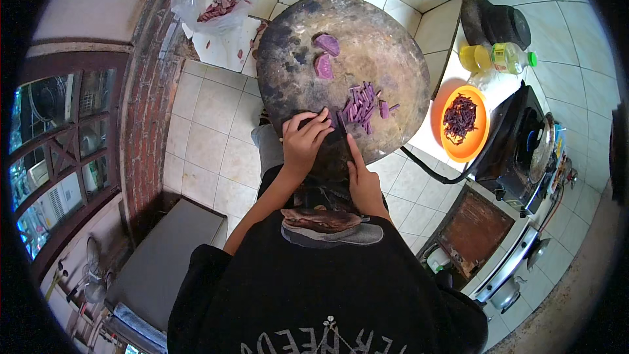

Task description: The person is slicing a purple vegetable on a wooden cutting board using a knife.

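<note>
A knife (342,127) is in my right hand (366,182), with the index finger stretched along its spine. My left hand (304,140) rests on the round, stained chopping board (388,39), its fingers bunched just left of the blade. They press on a piece of purple sweet potato (333,119), mostly hidden under the fingertips. Right of the blade lies a heap of purple sweet potato sticks (361,104), with a small chunk (384,108) beside it. Farther up the board are two thicker purple pieces, an upper one (327,44) and a lower one (324,66).
An orange bowl (448,145) of dark purple strips stands on the right counter, near a gas stove (506,152) with a blue flame. Behind it are an oil bottle (508,58) and a stone mortar (491,22). A plastic bag (189,2) of peelings lies upper left.
</note>
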`<move>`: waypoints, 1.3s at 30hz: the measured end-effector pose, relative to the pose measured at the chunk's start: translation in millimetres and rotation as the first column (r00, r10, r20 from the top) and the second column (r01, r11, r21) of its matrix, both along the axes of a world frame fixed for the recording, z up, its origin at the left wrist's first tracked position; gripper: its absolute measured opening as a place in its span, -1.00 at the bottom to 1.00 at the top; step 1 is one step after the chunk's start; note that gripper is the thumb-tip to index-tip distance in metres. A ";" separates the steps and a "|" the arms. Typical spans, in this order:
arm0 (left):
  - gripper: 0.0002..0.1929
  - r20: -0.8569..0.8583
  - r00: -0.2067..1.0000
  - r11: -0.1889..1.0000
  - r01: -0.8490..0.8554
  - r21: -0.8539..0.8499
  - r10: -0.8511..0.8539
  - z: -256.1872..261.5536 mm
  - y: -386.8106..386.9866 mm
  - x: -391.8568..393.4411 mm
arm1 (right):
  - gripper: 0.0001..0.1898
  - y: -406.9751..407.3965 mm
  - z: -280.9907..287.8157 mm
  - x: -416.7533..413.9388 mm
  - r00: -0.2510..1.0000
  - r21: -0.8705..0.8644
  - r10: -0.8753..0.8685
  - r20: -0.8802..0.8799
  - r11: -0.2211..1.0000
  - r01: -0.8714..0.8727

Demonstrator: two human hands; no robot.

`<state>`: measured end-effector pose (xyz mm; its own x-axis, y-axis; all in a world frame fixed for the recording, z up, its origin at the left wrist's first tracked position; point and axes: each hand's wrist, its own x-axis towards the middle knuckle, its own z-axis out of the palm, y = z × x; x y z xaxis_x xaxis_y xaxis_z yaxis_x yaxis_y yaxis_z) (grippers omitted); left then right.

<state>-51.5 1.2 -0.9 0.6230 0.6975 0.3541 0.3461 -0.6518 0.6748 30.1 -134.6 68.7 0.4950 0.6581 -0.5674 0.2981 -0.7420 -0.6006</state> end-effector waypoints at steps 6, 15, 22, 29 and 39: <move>-0.85 -0.010 1.000 1.000 0.006 -0.025 -0.006 -0.7 0.7 -1.4 | -0.40 2.5 -5.3 -4.2 0.998 0.172 0.031 0.054 0.984 -0.040; -0.89 -0.030 0.999 0.999 -0.037 0.019 0.038 -3.1 -3.9 -1.5 | -0.38 7.9 -11.5 -14.5 0.989 -0.063 0.097 0.109 0.994 -0.090; -0.93 -0.036 0.998 0.998 -0.048 -0.049 0.047 -3.6 -4.4 -3.4 | -0.36 12.7 -3.4 -13.8 0.984 -0.079 0.104 0.144 0.993 -0.093; -0.93 -0.003 0.999 0.997 -0.054 -0.049 0.054 -6.1 -3.7 -2.7 | -0.37 22.1 2.1 -8.9 0.988 -0.101 0.086 0.125 0.992 -0.074; -0.88 0.011 0.998 0.997 -0.060 -0.046 0.061 -5.9 -2.8 -0.7 | -0.34 9.9 -32.7 -12.7 0.950 0.121 0.067 0.305 0.987 -0.108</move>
